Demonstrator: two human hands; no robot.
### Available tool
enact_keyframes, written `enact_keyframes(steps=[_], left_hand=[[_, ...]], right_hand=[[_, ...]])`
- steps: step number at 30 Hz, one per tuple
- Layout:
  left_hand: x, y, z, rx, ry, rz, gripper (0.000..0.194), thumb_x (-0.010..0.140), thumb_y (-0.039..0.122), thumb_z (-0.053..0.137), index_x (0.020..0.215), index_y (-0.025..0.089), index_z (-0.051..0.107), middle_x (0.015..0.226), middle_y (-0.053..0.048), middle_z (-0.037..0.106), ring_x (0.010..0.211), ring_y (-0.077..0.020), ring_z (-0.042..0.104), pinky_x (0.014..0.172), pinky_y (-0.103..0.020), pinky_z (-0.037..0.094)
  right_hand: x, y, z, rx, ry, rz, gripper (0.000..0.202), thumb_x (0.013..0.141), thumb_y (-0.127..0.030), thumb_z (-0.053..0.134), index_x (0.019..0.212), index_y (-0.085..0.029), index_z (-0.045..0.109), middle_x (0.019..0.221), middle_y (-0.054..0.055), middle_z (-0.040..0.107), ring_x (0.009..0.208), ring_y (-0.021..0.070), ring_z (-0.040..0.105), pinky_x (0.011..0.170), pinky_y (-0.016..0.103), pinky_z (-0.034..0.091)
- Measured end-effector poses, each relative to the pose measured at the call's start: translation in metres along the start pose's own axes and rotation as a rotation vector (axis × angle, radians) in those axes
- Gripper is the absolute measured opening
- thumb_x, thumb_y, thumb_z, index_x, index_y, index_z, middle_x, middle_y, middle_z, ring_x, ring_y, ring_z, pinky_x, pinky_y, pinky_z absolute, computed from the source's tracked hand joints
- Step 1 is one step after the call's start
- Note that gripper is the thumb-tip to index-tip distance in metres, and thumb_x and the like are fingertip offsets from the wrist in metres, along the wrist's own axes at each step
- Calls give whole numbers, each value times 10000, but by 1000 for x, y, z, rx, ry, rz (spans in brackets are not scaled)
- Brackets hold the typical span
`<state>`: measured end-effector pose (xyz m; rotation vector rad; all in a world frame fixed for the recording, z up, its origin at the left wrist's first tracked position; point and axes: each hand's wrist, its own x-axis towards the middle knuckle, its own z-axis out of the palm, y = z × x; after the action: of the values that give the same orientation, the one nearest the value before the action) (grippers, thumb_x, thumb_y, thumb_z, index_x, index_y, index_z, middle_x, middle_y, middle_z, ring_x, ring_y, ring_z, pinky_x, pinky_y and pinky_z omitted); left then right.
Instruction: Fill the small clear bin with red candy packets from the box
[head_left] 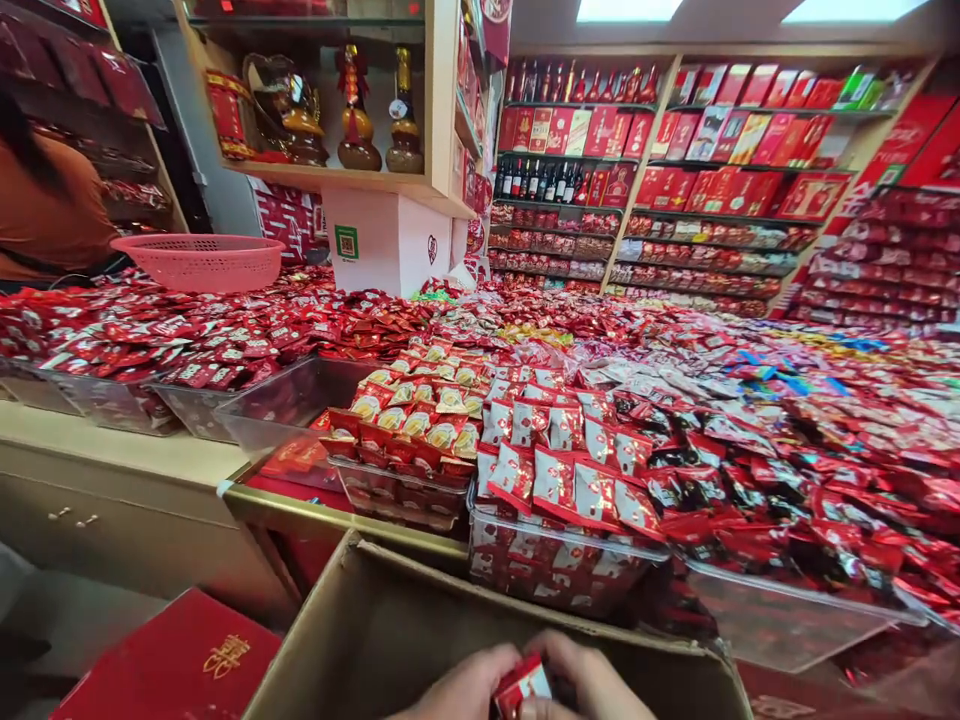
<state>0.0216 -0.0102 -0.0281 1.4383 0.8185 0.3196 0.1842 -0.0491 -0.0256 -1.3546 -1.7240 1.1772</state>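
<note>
Low in the view, over an open cardboard box (412, 610), my two hands come together. A small red and white snack packet (534, 680) shows between them. My left hand (471, 685) is curled against its left side, slightly blurred. My right hand (589, 680) closes round it from the right, a fingertip on its front. Their lower parts are cut off by the picture's edge. Just beyond the box stands a clear plastic bin (562, 565) heaped with similar red and white packets (555, 480).
Left of that bin is another with red and yellow packets (420, 420). Dark red packets (720, 480) fill bins on the right. A pink basket (202, 265) sits on the heaps at the back left, near a person in orange (52, 200). A red box (172, 665) lies lower left.
</note>
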Motion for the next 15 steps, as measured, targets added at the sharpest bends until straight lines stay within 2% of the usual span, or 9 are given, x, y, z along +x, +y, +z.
enact_keyframes(steps=[3,8,11,15], left_hand=[[-7,7,5,-167,62,-10,329,579,281,707,776,150,479,636,57,520,563,-84,464,528,-200,364],[-16,25,7,-355,70,36,326,603,309,697,734,150,444,612,40,519,543,-86,473,530,-215,376],[-18,31,4,-398,48,68,316,630,342,683,761,133,485,641,24,534,564,-85,477,556,-220,380],[-17,31,0,-502,7,37,394,656,452,639,837,121,525,680,7,538,565,-76,462,570,-222,369]], right_hand=[[-4,-15,-7,56,56,90,282,787,-407,485,714,-141,542,625,7,535,579,115,451,527,221,361],[-10,-28,-8,200,153,127,321,796,-437,471,630,-167,421,562,-46,387,526,83,324,483,205,297],[-10,-30,-6,267,192,119,322,791,-438,482,629,-165,429,566,-47,383,530,83,317,487,206,288],[-9,-30,-8,404,252,165,332,757,-458,524,636,-156,459,566,-44,404,530,82,326,496,207,293]])
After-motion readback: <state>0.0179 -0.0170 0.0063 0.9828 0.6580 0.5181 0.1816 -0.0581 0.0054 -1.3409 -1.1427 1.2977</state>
